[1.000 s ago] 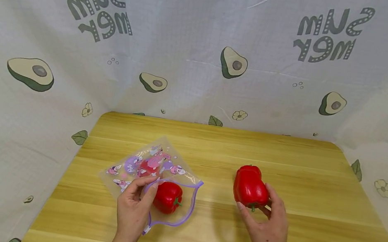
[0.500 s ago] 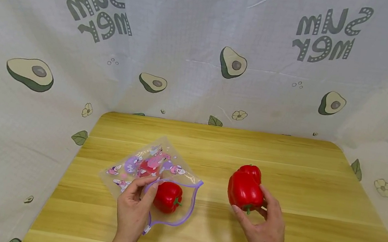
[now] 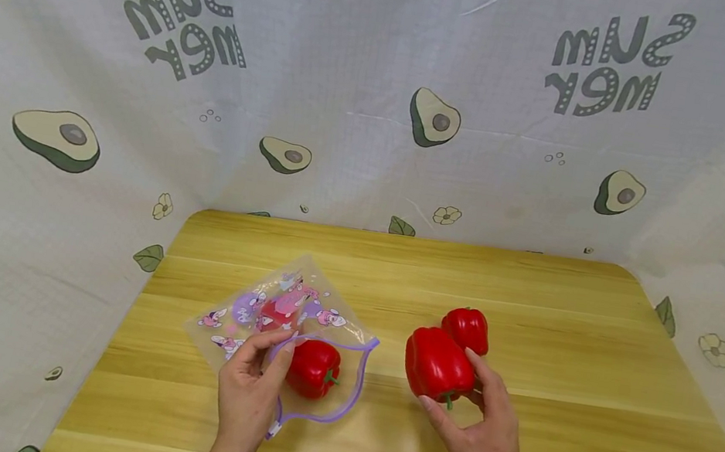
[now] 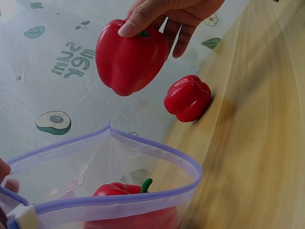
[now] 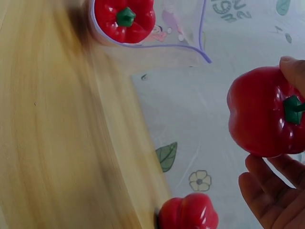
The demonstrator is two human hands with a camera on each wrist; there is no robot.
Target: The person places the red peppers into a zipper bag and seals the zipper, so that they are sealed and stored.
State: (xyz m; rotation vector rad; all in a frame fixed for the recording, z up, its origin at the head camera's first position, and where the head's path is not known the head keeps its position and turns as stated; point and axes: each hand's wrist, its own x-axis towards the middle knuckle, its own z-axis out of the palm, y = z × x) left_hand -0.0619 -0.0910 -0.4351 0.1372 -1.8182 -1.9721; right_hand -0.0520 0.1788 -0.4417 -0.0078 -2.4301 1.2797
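Note:
My right hand [image 3: 481, 439] grips a red bell pepper [image 3: 436, 366] between thumb and fingers, its green stem toward me. In the left wrist view this bell pepper [image 4: 131, 59] hangs above the bag's mouth level, off to its far side. With thumb and fingertips my left hand [image 3: 249, 393] pinches the rim of a clear zip bag [image 3: 348, 323], which has cartoon prints and a purple zip edge. The bag's mouth gapes toward the right. Just inside it lies another red bell pepper [image 3: 313, 369]. Something red also shows through the print deeper in the bag.
A further red bell pepper [image 3: 468, 328] lies on the wooden table [image 3: 587, 416], just behind the held one. A white slider [image 4: 26, 217] sits on the bag's zip near my left hand. A white avocado-print curtain [image 3: 367, 102] surrounds the table's back and sides.
My right hand has carried its bell pepper left and slightly nearer to me, uncovering the bell pepper behind it. The left hand and the bag have stayed in place.

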